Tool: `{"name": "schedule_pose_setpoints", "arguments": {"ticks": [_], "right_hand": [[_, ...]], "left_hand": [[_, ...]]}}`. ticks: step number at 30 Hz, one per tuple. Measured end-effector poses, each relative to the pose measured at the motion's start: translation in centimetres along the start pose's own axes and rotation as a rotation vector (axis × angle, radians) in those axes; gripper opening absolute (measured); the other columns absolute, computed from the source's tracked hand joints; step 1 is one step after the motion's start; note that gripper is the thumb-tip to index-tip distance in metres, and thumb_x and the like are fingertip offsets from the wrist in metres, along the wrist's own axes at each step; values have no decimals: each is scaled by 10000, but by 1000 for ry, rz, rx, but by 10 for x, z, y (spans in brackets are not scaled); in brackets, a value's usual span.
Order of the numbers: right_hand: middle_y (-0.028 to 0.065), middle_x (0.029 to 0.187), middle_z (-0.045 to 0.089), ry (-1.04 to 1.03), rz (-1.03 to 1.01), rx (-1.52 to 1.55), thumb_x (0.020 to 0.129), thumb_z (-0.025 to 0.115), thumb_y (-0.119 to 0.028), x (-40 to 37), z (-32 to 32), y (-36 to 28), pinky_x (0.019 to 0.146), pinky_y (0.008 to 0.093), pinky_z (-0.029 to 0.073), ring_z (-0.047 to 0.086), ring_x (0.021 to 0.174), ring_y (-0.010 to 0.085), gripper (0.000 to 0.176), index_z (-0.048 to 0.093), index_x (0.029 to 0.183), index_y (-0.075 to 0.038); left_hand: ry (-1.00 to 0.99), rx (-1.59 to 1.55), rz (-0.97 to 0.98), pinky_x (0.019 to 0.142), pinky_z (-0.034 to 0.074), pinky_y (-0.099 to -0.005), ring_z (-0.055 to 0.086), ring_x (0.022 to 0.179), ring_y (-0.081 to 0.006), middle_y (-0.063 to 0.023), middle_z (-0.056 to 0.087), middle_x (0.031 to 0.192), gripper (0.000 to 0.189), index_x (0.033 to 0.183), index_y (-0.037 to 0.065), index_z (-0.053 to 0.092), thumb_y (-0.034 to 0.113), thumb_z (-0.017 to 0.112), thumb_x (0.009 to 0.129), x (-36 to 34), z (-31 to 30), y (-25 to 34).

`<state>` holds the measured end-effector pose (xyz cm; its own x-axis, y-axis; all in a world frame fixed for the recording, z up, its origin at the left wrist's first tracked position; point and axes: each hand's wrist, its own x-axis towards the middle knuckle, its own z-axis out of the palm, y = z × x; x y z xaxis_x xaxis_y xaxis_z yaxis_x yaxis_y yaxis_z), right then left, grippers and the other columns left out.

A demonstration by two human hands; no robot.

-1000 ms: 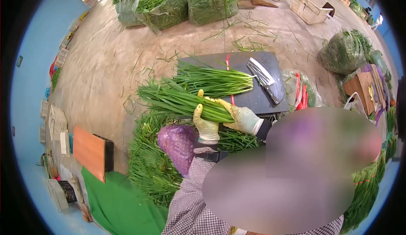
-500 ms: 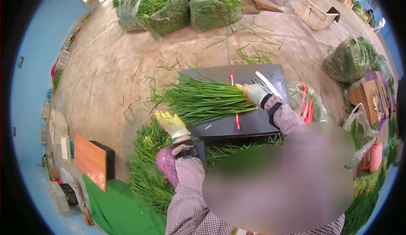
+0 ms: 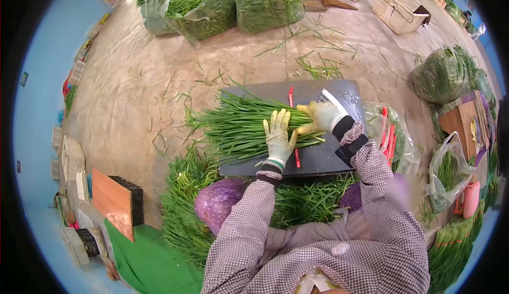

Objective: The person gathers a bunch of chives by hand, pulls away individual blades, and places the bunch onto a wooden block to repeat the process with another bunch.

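A bundle of long green stalks point(image 3: 238, 127) lies across the dark board point(image 3: 323, 161), with its cut ends toward the right. My left hand point(image 3: 279, 139), in a pale glove with yellow fingers, rests on the bundle with its fingers spread. At the cut ends is my right hand point(image 3: 322, 118), gloved too and slightly blurred, with its fingers curled around the stalks. A red strip point(image 3: 297, 158) runs under the bundle and shows above and below it. Close behind my right hand, a shiny metal blade point(image 3: 333, 101) lies on the board.
Loose greens point(image 3: 185, 209) lie below and left of the board. A plastic bag point(image 3: 405, 140) with red strips point(image 3: 391, 140) stands at its right. Stuffed bags of greens point(image 3: 204, 10) and a white crate point(image 3: 400, 10) are farther back. An orange board point(image 3: 112, 204) leans at the left.
My left hand has moved right and up from beside the board onto the bundle. My right hand has stayed near the cut ends, shifting slightly.
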<state>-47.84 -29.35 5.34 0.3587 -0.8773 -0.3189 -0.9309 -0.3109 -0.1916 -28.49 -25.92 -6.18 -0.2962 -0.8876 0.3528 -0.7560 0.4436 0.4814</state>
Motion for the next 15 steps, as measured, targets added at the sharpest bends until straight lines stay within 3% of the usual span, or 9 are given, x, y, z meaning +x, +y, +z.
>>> {"name": "schedule_pose_setpoints", "arguments": {"ticks": [3,4,7,8,11,13,15], "right_hand": [[174,1096,696,321,109,163,860,677,-590,36,12,19,917,454,522,679,1033,370,600,705,1227,-117],[169,1036,707,337,142,221,873,692,-523,50,23,22,907,450,521,677,1028,359,465,759,1086,-115],[170,1012,705,345,74,393,890,694,-441,79,64,26,880,450,521,679,998,353,382,756,1075,-113],[167,989,706,329,61,321,895,704,-355,86,74,27,871,432,521,681,984,338,296,753,1031,-96],[139,1018,719,346,95,518,869,704,-414,100,83,37,882,457,511,665,989,380,315,738,988,-125],[107,949,725,332,147,762,919,676,-277,93,79,35,822,383,530,684,905,274,213,705,973,-74],[74,928,711,235,184,1118,965,661,-211,93,82,44,795,320,541,679,863,183,179,679,1018,-40]], "left_hand": [[6,41,-2,1219,124,-571,276,1487,-331,-102,390,1558,655,1476,90,431,272,662,891,-1,4,1],[3,54,-6,1220,123,-570,276,1487,-330,-103,390,1558,654,1476,91,431,273,660,892,0,6,1],[-17,75,-21,1224,109,-566,272,1489,-327,-107,390,1558,667,1486,88,423,292,653,894,2,5,3],[-25,80,-26,1225,105,-566,271,1490,-328,-108,391,1557,672,1489,87,421,295,653,893,2,4,4],[-31,97,-23,1215,126,-555,304,1466,-327,-109,396,1554,659,1484,80,434,341,620,908,3,-1,4],[-36,78,-24,1202,154,-548,330,1447,-323,-109,399,1553,648,1479,80,446,368,598,919,9,-10,8],[7,122,-24,1181,188,-541,363,1415,-312,-111,404,1551,597,1480,158,478,396,569,940,16,-12,12]]}}
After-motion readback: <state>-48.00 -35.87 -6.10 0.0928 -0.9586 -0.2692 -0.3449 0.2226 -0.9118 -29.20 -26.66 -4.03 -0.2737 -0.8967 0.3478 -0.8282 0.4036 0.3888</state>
